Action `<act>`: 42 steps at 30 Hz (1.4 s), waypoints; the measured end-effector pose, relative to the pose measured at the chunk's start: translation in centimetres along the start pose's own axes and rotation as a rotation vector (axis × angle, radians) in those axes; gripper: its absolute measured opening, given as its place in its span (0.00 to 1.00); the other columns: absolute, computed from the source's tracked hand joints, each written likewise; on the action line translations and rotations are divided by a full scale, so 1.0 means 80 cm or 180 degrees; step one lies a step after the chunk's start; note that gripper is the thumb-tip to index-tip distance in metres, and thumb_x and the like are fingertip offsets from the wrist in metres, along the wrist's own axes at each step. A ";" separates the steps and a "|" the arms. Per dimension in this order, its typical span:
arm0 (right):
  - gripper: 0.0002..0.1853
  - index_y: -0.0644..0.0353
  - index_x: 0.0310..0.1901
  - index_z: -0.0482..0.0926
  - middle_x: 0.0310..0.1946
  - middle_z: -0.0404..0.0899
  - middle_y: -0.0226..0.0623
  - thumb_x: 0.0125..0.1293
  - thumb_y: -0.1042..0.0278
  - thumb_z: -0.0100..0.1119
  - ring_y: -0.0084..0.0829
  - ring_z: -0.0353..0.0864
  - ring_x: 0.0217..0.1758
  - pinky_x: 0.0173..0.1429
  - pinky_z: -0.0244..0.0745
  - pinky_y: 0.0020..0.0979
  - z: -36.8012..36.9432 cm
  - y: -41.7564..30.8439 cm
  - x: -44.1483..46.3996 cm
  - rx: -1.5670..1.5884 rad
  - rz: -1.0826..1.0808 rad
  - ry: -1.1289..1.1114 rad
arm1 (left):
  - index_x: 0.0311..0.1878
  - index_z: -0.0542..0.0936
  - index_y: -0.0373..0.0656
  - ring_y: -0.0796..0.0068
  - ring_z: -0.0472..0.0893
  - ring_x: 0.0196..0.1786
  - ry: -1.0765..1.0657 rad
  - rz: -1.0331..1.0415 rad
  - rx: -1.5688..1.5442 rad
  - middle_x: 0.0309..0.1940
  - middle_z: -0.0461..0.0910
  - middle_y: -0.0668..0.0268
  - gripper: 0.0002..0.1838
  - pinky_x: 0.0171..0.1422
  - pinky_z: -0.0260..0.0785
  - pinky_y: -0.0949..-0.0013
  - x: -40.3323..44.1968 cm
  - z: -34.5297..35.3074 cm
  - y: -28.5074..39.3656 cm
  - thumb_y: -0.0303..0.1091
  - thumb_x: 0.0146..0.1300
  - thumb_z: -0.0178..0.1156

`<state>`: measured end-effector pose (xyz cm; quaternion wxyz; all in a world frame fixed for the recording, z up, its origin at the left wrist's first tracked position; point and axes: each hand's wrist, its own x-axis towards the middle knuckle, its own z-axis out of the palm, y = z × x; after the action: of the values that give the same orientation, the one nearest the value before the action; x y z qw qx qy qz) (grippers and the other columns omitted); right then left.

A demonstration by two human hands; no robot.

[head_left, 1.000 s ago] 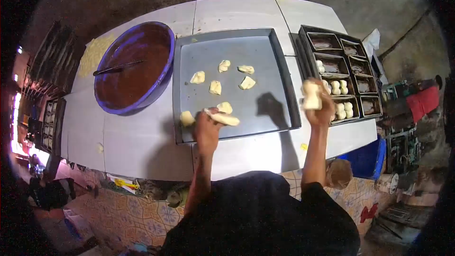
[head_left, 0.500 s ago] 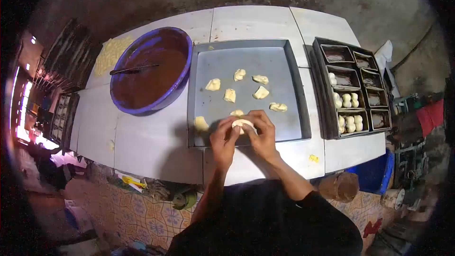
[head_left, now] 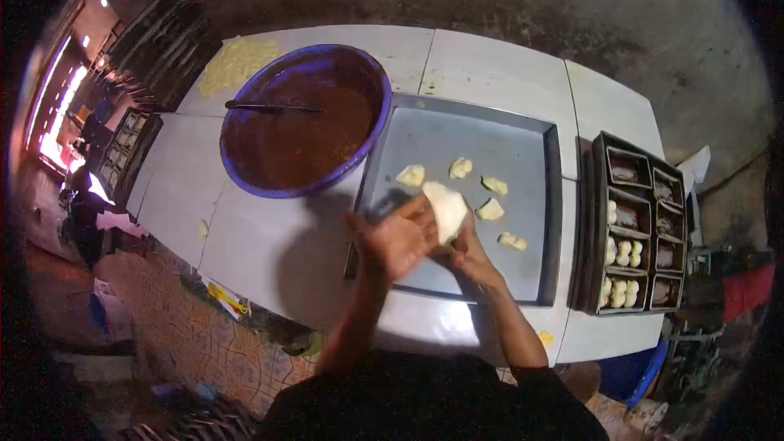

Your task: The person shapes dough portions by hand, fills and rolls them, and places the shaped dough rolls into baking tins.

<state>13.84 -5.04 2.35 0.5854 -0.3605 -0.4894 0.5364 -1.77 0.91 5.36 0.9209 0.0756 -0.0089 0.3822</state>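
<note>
A flattened piece of pale dough [head_left: 446, 211] is held up over the front left of the grey metal tray [head_left: 553, 220]. My right hand [head_left: 472, 255] grips its lower right edge, the fingers partly hidden behind it. My left hand [head_left: 400, 238] is turned palm up with its fingers spread, just left of the dough; whether the fingertips touch it is unclear. Beyond the hands, several small dough lumps lie on the tray, among them one at the back [head_left: 460, 167] and one at the right [head_left: 512, 241].
A purple-rimmed basin [head_left: 302, 122] of brown filling holds a dark stick, left of the tray. Dough pieces [head_left: 238, 64] lie behind it. Compartmented tins [head_left: 641, 229] stand at the right, some holding dough. More tins [head_left: 126, 147] are at far left.
The dough between both hands has been lifted and now shows as a flat sheet. My left hand has opened and moved off to the left. The view has turned, shifting the table rightward.
</note>
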 end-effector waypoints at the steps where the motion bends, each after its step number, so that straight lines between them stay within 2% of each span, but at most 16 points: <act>1: 0.61 0.53 0.75 0.42 0.71 0.49 0.40 0.50 0.23 0.59 0.33 0.56 0.67 0.64 0.63 0.36 -0.006 -0.004 0.005 -0.0142 0.0150 0.0021 | 0.68 0.59 0.28 0.55 0.71 0.63 -0.0001 0.0200 0.0271 0.58 0.72 0.46 0.63 0.71 0.59 0.53 0.026 -0.012 0.040 0.82 0.48 0.49; 4: 0.58 0.50 0.75 0.43 0.72 0.48 0.40 0.52 0.25 0.59 0.33 0.59 0.63 0.57 0.68 0.33 -0.022 0.002 0.013 -0.0244 0.0125 0.0146 | 0.66 0.64 0.30 0.54 0.70 0.64 0.1157 0.1181 0.3394 0.62 0.69 0.44 0.48 0.73 0.56 0.56 0.088 0.009 0.180 0.72 0.67 0.30; 6: 0.56 0.50 0.75 0.45 0.71 0.51 0.40 0.54 0.30 0.63 0.32 0.60 0.63 0.56 0.68 0.31 -0.024 0.014 0.011 -0.0149 0.0121 0.0548 | 0.66 0.65 0.31 0.56 0.74 0.61 0.2560 0.0068 0.5543 0.58 0.73 0.44 0.51 0.70 0.60 0.58 0.124 -0.007 0.266 0.74 0.65 0.27; 8: 0.52 0.53 0.74 0.49 0.69 0.54 0.39 0.55 0.39 0.67 0.30 0.63 0.60 0.56 0.68 0.30 -0.022 0.019 0.009 0.0218 0.0188 0.0598 | 0.65 0.68 0.31 0.61 0.81 0.48 0.2732 0.0299 0.6880 0.48 0.79 0.45 0.54 0.54 0.72 0.59 0.151 -0.122 0.311 0.77 0.62 0.24; 10: 0.51 0.55 0.73 0.51 0.69 0.55 0.37 0.55 0.44 0.70 0.29 0.64 0.59 0.56 0.68 0.28 -0.029 0.040 0.007 0.0288 0.0274 0.0507 | 0.66 0.68 0.32 0.65 0.80 0.38 0.2600 0.0008 0.6836 0.43 0.80 0.48 0.56 0.40 0.72 0.58 0.152 -0.128 0.313 0.79 0.61 0.24; 12: 0.47 0.57 0.72 0.54 0.67 0.59 0.35 0.57 0.52 0.70 0.26 0.64 0.60 0.56 0.68 0.25 -0.028 0.044 0.003 0.0521 0.0130 0.0515 | 0.70 0.60 0.32 0.60 0.78 0.35 0.2890 -0.1646 0.4322 0.43 0.81 0.51 0.55 0.37 0.69 0.53 0.153 -0.090 0.307 0.77 0.62 0.23; 14: 0.42 0.61 0.72 0.54 0.65 0.64 0.36 0.62 0.59 0.67 0.26 0.68 0.58 0.58 0.69 0.25 -0.020 0.026 0.001 0.0474 0.0261 0.0639 | 0.67 0.64 0.31 0.60 0.78 0.32 0.2923 -0.1251 0.4738 0.37 0.81 0.56 0.56 0.35 0.70 0.55 0.145 -0.073 0.279 0.79 0.60 0.21; 16: 0.42 0.62 0.72 0.53 0.61 0.68 0.39 0.63 0.57 0.65 0.25 0.71 0.52 0.52 0.73 0.25 -0.017 0.028 0.007 0.0440 0.0256 0.0821 | 0.59 0.71 0.30 0.62 0.77 0.29 0.2042 0.1435 0.7911 0.30 0.79 0.61 0.54 0.30 0.68 0.55 0.115 -0.063 0.220 0.77 0.62 0.20; 17: 0.42 0.63 0.72 0.52 0.56 0.71 0.41 0.64 0.56 0.64 0.23 0.75 0.45 0.46 0.77 0.24 -0.014 0.026 0.010 0.0400 0.0253 0.0957 | 0.56 0.73 0.32 0.62 0.79 0.33 0.2435 0.1378 0.7294 0.35 0.80 0.56 0.51 0.35 0.71 0.56 0.112 -0.068 0.208 0.74 0.65 0.22; 19: 0.38 0.66 0.71 0.54 0.51 0.73 0.41 0.67 0.57 0.60 0.23 0.75 0.43 0.45 0.77 0.23 0.001 0.016 0.019 0.1297 0.0660 0.1037 | 0.61 0.69 0.32 0.57 0.81 0.41 0.0994 -0.0443 0.3014 0.43 0.81 0.51 0.47 0.44 0.74 0.57 0.072 -0.026 0.148 0.70 0.68 0.25; 21: 0.23 0.70 0.60 0.68 0.37 0.78 0.36 0.72 0.61 0.53 0.20 0.75 0.31 0.35 0.75 0.20 0.000 0.025 0.007 0.2223 0.1541 0.1047 | 0.64 0.68 0.31 0.58 0.81 0.48 0.1254 -0.0402 0.1883 0.50 0.79 0.48 0.48 0.53 0.73 0.62 0.039 0.009 0.047 0.72 0.67 0.26; 26: 0.13 0.67 0.48 0.80 0.36 0.80 0.37 0.65 0.69 0.62 0.27 0.77 0.31 0.35 0.74 0.22 0.014 0.013 -0.035 0.1432 0.0966 0.1675 | 0.68 0.62 0.30 0.59 0.73 0.61 0.1638 0.0388 0.2710 0.61 0.71 0.53 0.38 0.69 0.60 0.57 -0.016 0.032 -0.053 0.58 0.72 0.43; 28: 0.16 0.65 0.50 0.80 0.43 0.77 0.39 0.60 0.74 0.63 0.32 0.73 0.41 0.46 0.71 0.30 0.021 -0.010 -0.056 -0.2616 -0.0628 0.1416 | 0.67 0.62 0.27 0.72 0.76 0.54 0.1527 0.0302 0.2893 0.54 0.72 0.56 0.27 0.58 0.69 0.71 -0.031 0.024 -0.069 0.32 0.70 0.53; 31: 0.17 0.64 0.47 0.81 0.49 0.73 0.39 0.55 0.83 0.59 0.32 0.71 0.47 0.53 0.69 0.32 0.002 -0.029 -0.082 -0.2456 -0.0949 0.0833 | 0.64 0.67 0.25 0.72 0.78 0.51 0.0878 0.0589 0.5022 0.51 0.73 0.58 0.22 0.55 0.73 0.73 -0.049 0.016 -0.077 0.22 0.67 0.54; 36: 0.11 0.66 0.43 0.82 0.53 0.71 0.42 0.58 0.77 0.63 0.32 0.78 0.50 0.53 0.75 0.31 -0.011 -0.061 -0.105 -0.0865 -0.0340 0.1201 | 0.53 0.77 0.28 0.69 0.81 0.48 0.0808 -0.0017 0.4155 0.49 0.76 0.56 0.15 0.52 0.79 0.69 -0.064 0.034 -0.102 0.28 0.68 0.57; 42: 0.08 0.66 0.40 0.84 0.37 0.80 0.42 0.61 0.74 0.62 0.34 0.82 0.42 0.43 0.76 0.31 -0.001 -0.046 -0.142 -0.1822 -0.0262 0.1052 | 0.41 0.80 0.34 0.78 0.79 0.40 0.1560 0.0209 0.3621 0.41 0.79 0.63 0.11 0.40 0.77 0.76 -0.069 -0.001 -0.137 0.33 0.65 0.63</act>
<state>15.55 -16.74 3.66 0.5531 -0.5724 -0.5328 0.2873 2.04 -10.61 3.45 0.6994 0.4644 0.4056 0.3615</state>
